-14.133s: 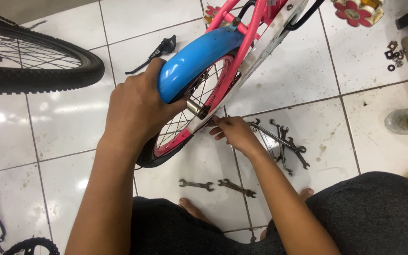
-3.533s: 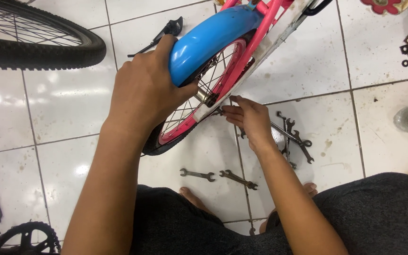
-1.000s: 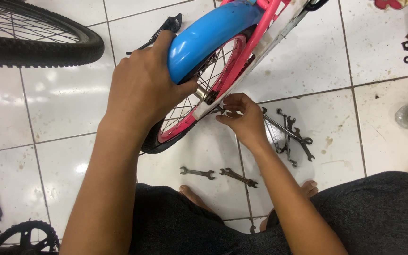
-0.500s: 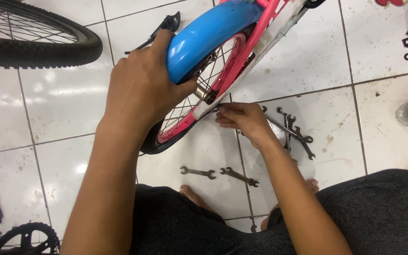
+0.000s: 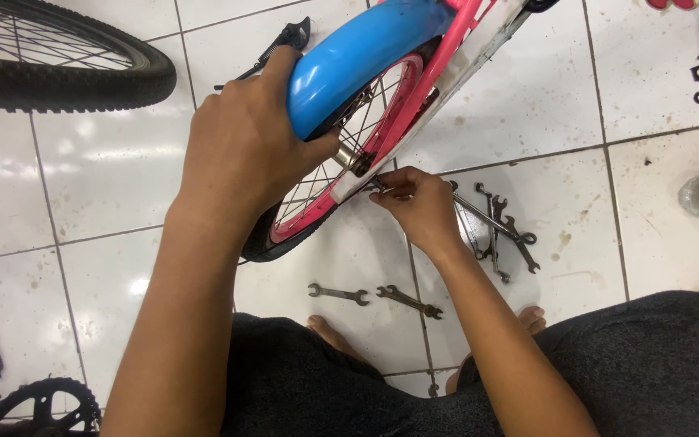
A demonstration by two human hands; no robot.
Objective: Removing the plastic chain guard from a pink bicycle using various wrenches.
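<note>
- left hand (image 5: 244, 150) wraps over the tyre of the pink wheel (image 5: 341, 174), thumb tucked under the blue mudguard (image 5: 357, 57)
- right hand (image 5: 418, 206) sits at the axle, fingers pinched on a small spanner (image 5: 382, 188)
- two spanners (image 5: 374, 295) on the tiles near the feet, more in a pile (image 5: 499, 231) just right of the wrist

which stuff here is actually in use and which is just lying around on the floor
In use:
left hand gripping blue mudguard
pink wheel
right hand at the axle

Lying about:
two spanners
spanner pile
black tyre
chainring
</note>
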